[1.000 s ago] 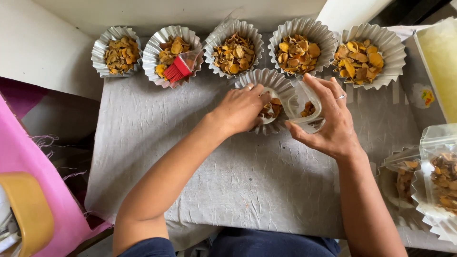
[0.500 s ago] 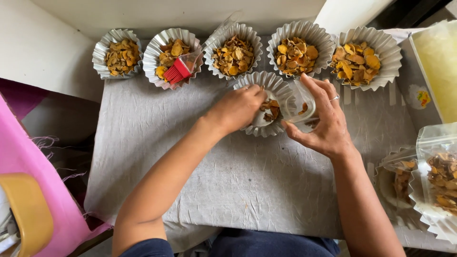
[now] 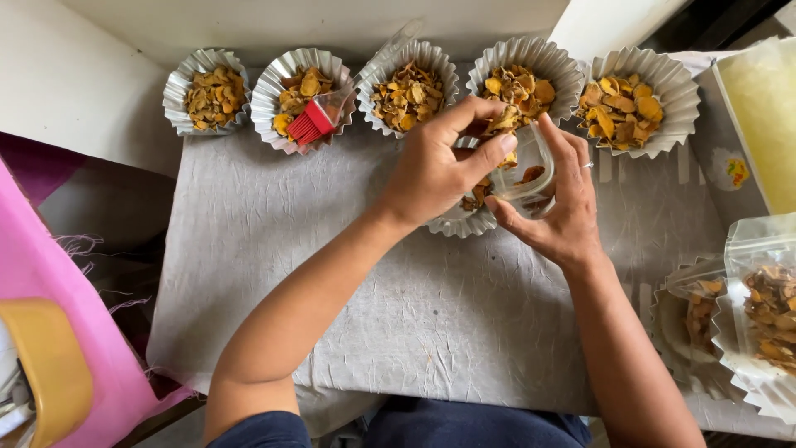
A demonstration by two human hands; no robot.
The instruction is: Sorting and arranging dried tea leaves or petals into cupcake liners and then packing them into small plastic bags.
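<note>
1. Surface: a grey, creased cloth (image 3: 414, 299) covers a table, with a pale wall along the far edge. Pink fabric (image 3: 50, 274) hangs at the left; a yellowish tray (image 3: 763, 116) sits at far right.
2. Along the far edge, five fluted foil cups hold dried orange-yellow slices: first cup (image 3: 206, 90), second cup (image 3: 300, 95), third cup (image 3: 408, 87), fourth cup (image 3: 524, 79), fifth cup (image 3: 637, 99).
3. A red brush (image 3: 313, 124) with a clear handle lies in the second cup, the handle reaching toward the third.
4. Right edge: clear plastic bags (image 3: 759, 307) of the same slices, partly cut off by the frame.
5. A sixth foil cup (image 3: 458, 220) sits nearer, below the fourth cup, mostly hidden under both hands.
6. Left hand (image 3: 431, 170): forearm comes in from lower left, palm down over the sixth cup, index finger and thumb (image 3: 489, 153) stretched toward the rim of a small clear glass (image 3: 526, 170). Whether they pinch a slice cannot be told.
7. Right hand (image 3: 564, 220): fingers curled around the glass from below and the right, holding it tilted above the sixth cup; a ring shows on one finger. A few slices sit inside the glass.
</note>
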